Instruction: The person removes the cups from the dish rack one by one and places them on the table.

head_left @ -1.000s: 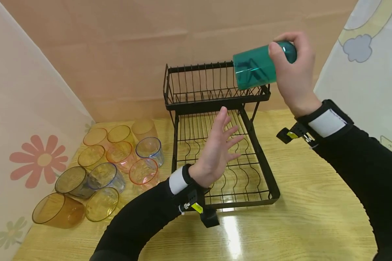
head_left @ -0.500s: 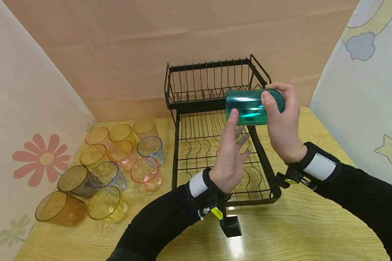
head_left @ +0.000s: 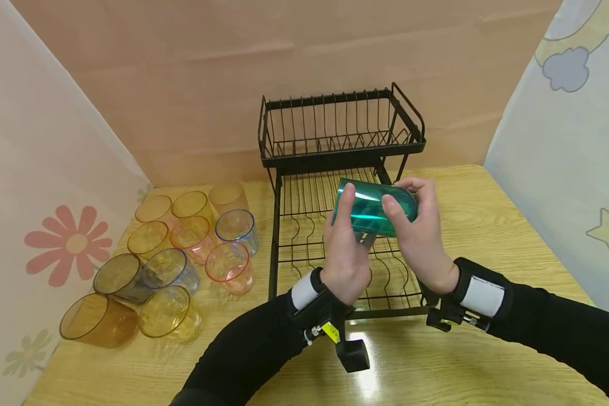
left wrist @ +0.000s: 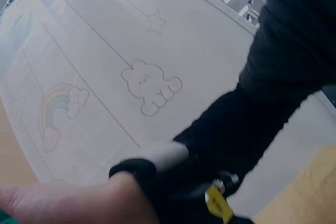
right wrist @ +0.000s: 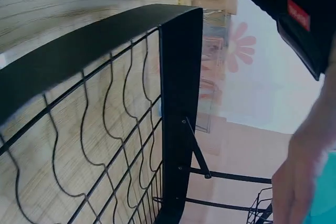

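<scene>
A teal see-through tumbler lies on its side in the air over the black dish rack. My right hand grips its rounded base end, thumb on the near side and fingers over the far side. At the rim end my left hand holds it, thumb along the near side and other fingers mostly hidden behind and below. In the right wrist view, part of the tumbler shows beside the right hand. The left wrist view has only a sliver of teal at its lower left corner, by the left hand.
Several coloured glasses stand upright on the table's left side, among them a brown one, a yellow one and a pink one. The rack's raised upper tier stands behind the hands. Printed cloth walls border the table.
The right hand has brought the tumbler down and left from above the upper tier. The left hand, earlier apart with fingers spread, now holds the rim end.
</scene>
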`<state>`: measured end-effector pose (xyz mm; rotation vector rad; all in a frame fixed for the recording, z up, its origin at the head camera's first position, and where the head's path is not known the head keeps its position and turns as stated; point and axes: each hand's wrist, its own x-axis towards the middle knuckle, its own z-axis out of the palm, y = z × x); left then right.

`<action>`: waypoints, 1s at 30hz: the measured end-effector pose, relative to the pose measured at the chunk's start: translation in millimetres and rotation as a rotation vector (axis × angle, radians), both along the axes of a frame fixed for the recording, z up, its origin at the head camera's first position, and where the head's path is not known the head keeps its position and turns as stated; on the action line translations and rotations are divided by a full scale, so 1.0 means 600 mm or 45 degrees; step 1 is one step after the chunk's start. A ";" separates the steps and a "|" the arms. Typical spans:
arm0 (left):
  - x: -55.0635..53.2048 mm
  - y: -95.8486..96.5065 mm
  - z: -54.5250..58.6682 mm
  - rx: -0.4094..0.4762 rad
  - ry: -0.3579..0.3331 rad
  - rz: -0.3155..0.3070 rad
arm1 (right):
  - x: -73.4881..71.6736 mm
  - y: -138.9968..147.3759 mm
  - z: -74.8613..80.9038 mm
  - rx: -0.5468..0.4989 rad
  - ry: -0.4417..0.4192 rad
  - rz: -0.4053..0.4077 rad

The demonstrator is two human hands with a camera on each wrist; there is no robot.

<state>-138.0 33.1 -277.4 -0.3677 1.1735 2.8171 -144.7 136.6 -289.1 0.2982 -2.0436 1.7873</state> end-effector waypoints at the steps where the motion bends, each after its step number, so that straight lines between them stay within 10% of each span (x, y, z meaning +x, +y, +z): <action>1: 0.002 -0.005 -0.004 -0.019 0.005 -0.015 | 0.003 0.001 -0.002 0.025 -0.015 0.015; 6: 0.014 -0.046 -0.024 -0.156 0.111 -0.138 | 0.019 0.007 -0.008 0.243 -0.029 0.112; 15: 0.042 -0.139 -0.036 -0.366 0.298 -0.265 | 0.019 0.025 0.010 0.501 0.261 0.281; 30: 0.086 -0.274 -0.031 -0.888 0.072 -0.338 | -0.018 0.066 -0.010 1.222 0.323 0.302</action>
